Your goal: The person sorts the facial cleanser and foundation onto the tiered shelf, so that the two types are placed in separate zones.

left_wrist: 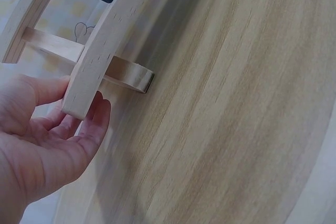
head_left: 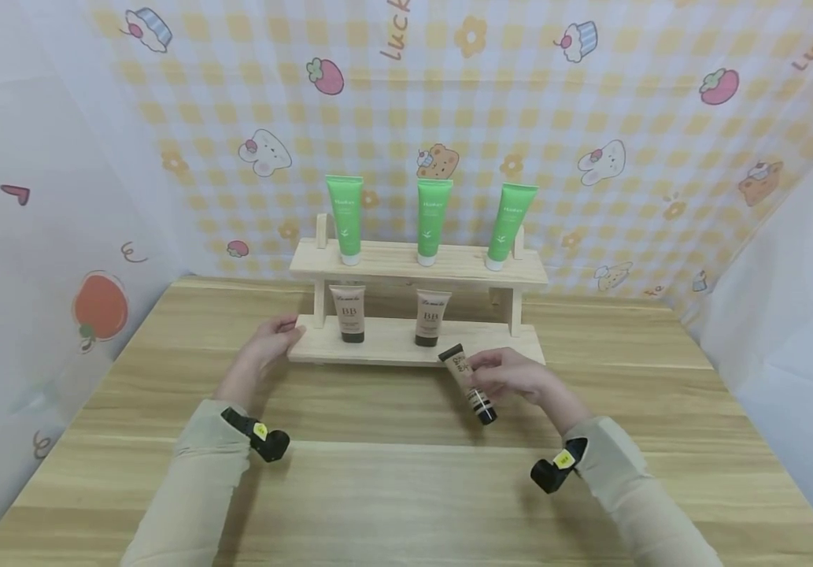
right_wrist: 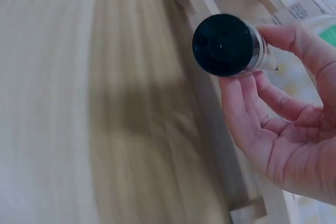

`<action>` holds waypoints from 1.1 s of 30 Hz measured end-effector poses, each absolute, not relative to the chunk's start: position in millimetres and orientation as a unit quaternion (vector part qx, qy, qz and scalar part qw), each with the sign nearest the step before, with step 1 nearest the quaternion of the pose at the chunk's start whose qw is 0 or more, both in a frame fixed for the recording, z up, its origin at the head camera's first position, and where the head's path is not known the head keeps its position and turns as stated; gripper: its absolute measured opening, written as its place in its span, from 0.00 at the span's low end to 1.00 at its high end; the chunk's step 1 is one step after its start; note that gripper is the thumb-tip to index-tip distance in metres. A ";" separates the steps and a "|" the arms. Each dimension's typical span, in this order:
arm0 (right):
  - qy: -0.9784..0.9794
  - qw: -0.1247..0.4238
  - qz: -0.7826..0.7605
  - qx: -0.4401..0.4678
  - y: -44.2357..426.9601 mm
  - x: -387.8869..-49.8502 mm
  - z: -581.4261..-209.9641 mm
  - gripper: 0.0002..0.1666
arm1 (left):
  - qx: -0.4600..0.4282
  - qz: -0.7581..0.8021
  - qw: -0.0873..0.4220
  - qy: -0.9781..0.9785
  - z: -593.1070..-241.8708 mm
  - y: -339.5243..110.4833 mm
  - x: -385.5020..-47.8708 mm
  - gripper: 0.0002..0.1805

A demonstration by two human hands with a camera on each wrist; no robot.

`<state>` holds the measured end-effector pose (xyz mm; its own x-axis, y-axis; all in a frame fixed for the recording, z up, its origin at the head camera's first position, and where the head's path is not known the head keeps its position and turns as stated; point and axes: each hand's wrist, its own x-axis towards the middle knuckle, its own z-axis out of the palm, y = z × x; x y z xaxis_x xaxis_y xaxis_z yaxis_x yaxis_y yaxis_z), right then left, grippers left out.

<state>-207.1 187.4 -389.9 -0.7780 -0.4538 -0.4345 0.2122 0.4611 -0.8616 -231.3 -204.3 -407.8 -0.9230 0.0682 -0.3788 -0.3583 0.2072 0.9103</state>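
In the head view my right hand (head_left: 512,374) pinches a beige cosmetic tube (head_left: 459,365) just in front of the shelf's lower board. The tube tilts, its black cap (right_wrist: 223,45) pointing down and toward me. My left hand (left_wrist: 47,135) grips the left end of the wooden shelf's lower board (left_wrist: 86,85), thumb above and fingers beneath. On that board stand two beige BB cream tubes, one at the left (head_left: 349,313) and one near the middle (head_left: 431,317), both caps down. Part of the held tube is behind the right fingers.
Three green tubes stand on the upper board (head_left: 392,256): left (head_left: 346,220), middle (head_left: 433,223) and right (head_left: 510,227), the right one leaning. A wood-grain table (head_left: 378,504) lies under the shelf. Behind it hangs a checked cloth (head_left: 378,110) with cartoon prints.
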 end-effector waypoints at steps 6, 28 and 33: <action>0.784 0.316 -0.528 -0.083 200.0 -213.6 -381.2 0.37 | -0.096 0.621 0.178 0.757 -406.4 -204.3 -230.1 0.32; 0.776 0.147 -0.612 -0.025 212.8 -219.1 -357.4 0.34 | -0.100 0.642 0.177 0.739 -407.1 -204.7 -229.8 0.32; 0.776 0.075 -0.624 -0.049 212.2 -221.0 -358.8 0.34 | -0.097 0.632 0.180 0.748 -406.6 -205.0 -228.8 0.33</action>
